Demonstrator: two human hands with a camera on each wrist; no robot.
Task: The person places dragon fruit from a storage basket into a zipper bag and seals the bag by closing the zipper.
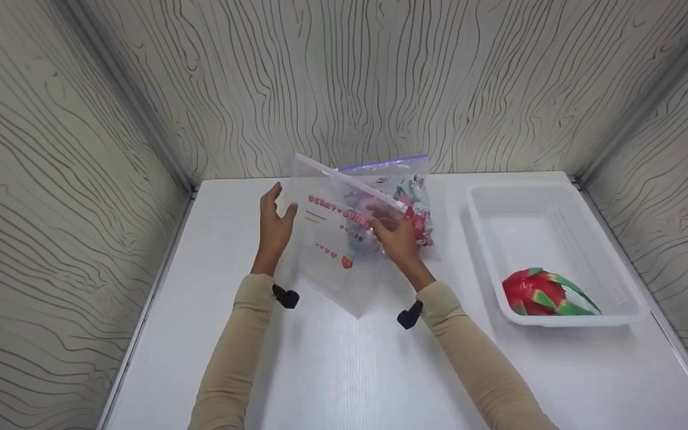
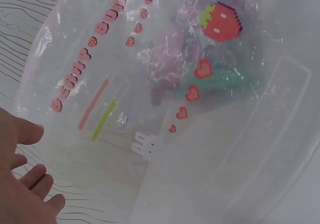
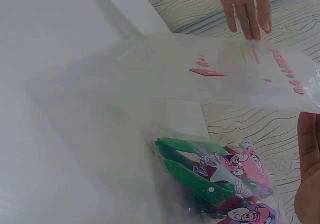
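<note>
A frosted zip bag (image 1: 326,254) printed with pink letters, hearts and a strawberry hangs in front of me, its pale zip edge slanting down to the right. My right hand (image 1: 399,237) pinches it near the right end of that edge, thumb in front and fingers behind the film. My left hand (image 1: 275,224) is beside the bag's left side, fingers spread and holding nothing; the left wrist view shows this hand (image 2: 30,171) too. Behind it stands a second zip bag (image 3: 220,184) with a purple seal and cartoon prints, containing something red and green.
To the right, a white plastic basket (image 1: 481,251) holds a red dragon fruit (image 1: 532,292) with green leaf tips. The white table (image 1: 332,370) meets wood-patterned panels (image 1: 320,77) at the back and both sides.
</note>
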